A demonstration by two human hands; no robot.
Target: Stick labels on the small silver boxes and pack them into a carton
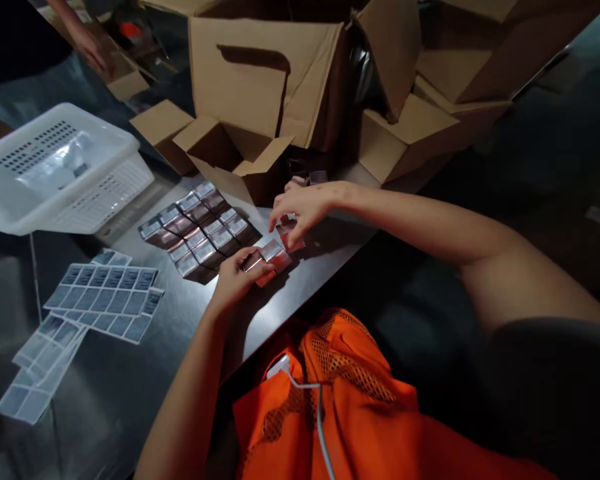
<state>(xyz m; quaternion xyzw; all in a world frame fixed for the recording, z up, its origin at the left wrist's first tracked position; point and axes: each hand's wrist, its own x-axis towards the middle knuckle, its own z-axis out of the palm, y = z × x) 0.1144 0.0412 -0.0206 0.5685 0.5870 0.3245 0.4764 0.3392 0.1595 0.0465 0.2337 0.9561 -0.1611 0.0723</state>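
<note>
My left hand [233, 277] grips a small shiny reddish box [269, 257] near the table's front edge. My right hand [305, 207] reaches over from the right, its fingertips pinching another small box [287, 233] just behind the first. To the left of both hands lies a block of several small dark boxes with barcode labels [197, 230], laid flat in rows on the dark table [180, 320].
Sheets of barcode stickers [105, 297] lie at the left, more [35, 373] near the edge. A white perforated basket [55, 167] sits upside down at the far left. Open cardboard cartons [260, 87] crowd the back. Another person's hand [87, 47] shows top left.
</note>
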